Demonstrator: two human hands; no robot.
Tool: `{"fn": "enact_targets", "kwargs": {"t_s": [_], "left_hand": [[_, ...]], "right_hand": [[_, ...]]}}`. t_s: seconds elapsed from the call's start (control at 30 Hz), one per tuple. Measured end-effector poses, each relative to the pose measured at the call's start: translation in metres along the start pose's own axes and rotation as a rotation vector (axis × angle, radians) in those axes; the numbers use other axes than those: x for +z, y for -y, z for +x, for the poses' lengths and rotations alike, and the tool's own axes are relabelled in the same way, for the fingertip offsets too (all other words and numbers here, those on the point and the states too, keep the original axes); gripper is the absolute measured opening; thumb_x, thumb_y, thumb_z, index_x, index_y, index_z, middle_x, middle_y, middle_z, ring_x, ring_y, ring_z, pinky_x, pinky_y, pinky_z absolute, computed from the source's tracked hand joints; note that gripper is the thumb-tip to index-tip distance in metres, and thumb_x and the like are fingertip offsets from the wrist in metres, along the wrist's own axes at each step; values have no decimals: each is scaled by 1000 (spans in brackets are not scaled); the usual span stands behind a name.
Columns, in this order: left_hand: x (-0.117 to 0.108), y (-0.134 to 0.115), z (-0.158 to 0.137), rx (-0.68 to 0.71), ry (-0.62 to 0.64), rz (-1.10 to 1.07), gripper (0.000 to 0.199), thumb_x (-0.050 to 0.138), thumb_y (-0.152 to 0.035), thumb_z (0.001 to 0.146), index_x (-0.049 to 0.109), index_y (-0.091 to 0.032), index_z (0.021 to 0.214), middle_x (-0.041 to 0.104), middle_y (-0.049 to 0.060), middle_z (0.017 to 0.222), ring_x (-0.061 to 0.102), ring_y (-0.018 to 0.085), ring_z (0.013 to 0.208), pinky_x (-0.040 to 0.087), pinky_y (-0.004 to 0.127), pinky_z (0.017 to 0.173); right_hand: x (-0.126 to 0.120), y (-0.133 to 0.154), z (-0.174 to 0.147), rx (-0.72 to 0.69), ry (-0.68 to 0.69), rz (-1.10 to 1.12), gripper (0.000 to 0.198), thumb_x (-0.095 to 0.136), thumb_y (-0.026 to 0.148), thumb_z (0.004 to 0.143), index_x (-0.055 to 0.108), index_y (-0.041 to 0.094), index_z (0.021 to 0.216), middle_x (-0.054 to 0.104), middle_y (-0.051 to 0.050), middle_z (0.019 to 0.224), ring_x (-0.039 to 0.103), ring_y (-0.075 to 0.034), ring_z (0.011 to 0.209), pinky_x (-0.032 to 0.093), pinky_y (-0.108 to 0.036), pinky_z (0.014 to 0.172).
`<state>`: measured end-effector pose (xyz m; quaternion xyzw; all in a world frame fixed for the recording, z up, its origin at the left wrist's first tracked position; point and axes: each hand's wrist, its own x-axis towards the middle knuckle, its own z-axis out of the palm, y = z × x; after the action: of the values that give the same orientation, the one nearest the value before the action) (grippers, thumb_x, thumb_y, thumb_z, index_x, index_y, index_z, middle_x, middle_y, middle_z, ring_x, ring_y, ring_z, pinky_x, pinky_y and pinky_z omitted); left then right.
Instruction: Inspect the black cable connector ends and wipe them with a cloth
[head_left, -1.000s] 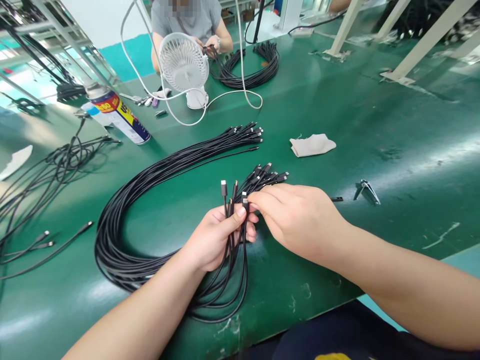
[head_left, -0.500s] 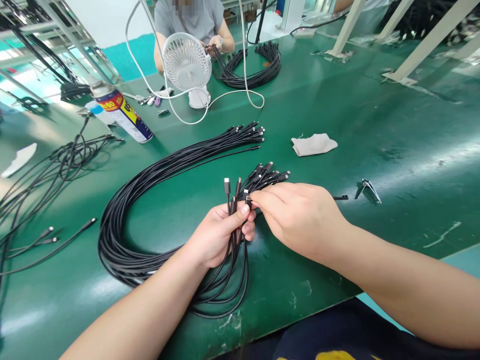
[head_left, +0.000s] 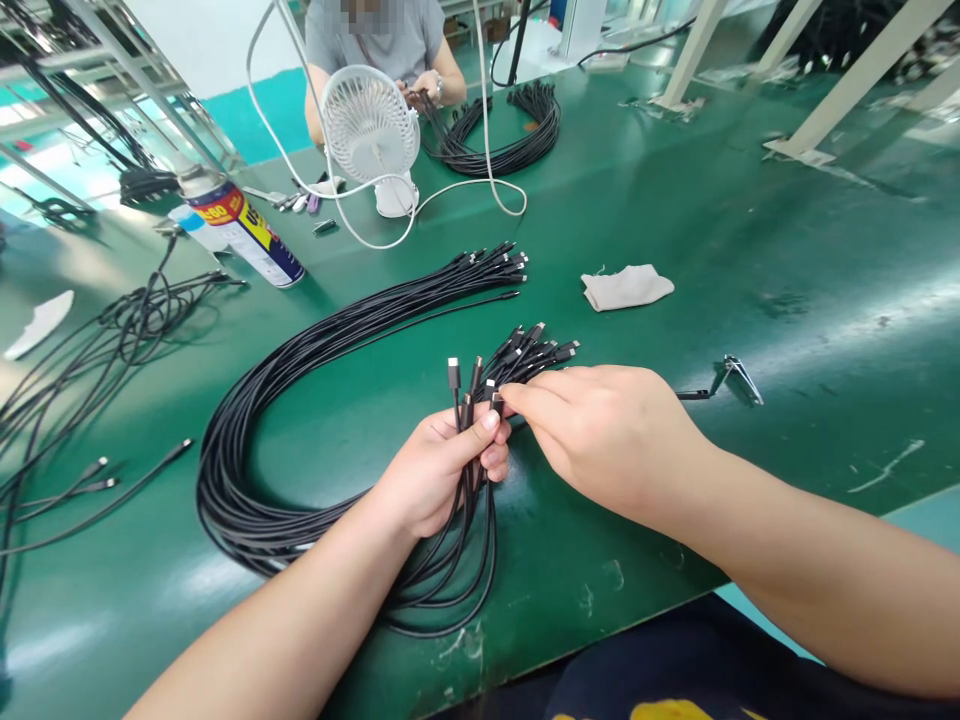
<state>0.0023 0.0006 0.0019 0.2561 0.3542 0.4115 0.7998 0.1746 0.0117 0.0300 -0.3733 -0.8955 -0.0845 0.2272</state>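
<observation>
My left hand (head_left: 442,470) is closed around several black cables (head_left: 469,500), their connector ends sticking up above the thumb and their lengths looping down to the table. My right hand (head_left: 607,435) is closed in a pinch at a cable connector (head_left: 496,402) just over the left thumb; its other fingers are hidden behind the hand. Beyond both hands lies a bundle of black cables (head_left: 247,400), curved in a wide U on the green table. One end of the bundle, with metal-tipped plugs (head_left: 536,345), shows right behind my hands.
Nail clippers (head_left: 739,380) and a thin black piece (head_left: 694,395) lie right of my hand. A whitish cloth piece (head_left: 628,288), spray can (head_left: 251,235) and small fan (head_left: 373,125) are farther back. Loose cables (head_left: 127,335) lie left. Opposite, a person (head_left: 379,45) handles cables.
My hands stay nearly in place, with the same grip on the cables. More of the thin black piece shows beside my right wrist.
</observation>
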Motion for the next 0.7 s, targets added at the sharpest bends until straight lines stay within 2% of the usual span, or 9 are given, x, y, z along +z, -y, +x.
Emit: {"fn": "enact_targets", "kwargs": {"t_s": [0.4,0.7], "left_hand": [[-2,1,0,16,-7,8,17,76,-23,75,64,-12,71,52,-1,68,43,4,51,39,18,48],[-2,-1,-1,9,-20,27,20,76,-26,76,63,-11,71,51,-1,68,43,4,51,39,19,48]], "right_hand": [[-1,0,-1,5,-9,2,28,53,10,83,73,13,103,73,-3,79,65,-17,65,40,-30,57],[-1,1,2,35,47,31,26,54,9,82,73,15,100,72,-2,79,63,-16,62,38,-29,55]]}}
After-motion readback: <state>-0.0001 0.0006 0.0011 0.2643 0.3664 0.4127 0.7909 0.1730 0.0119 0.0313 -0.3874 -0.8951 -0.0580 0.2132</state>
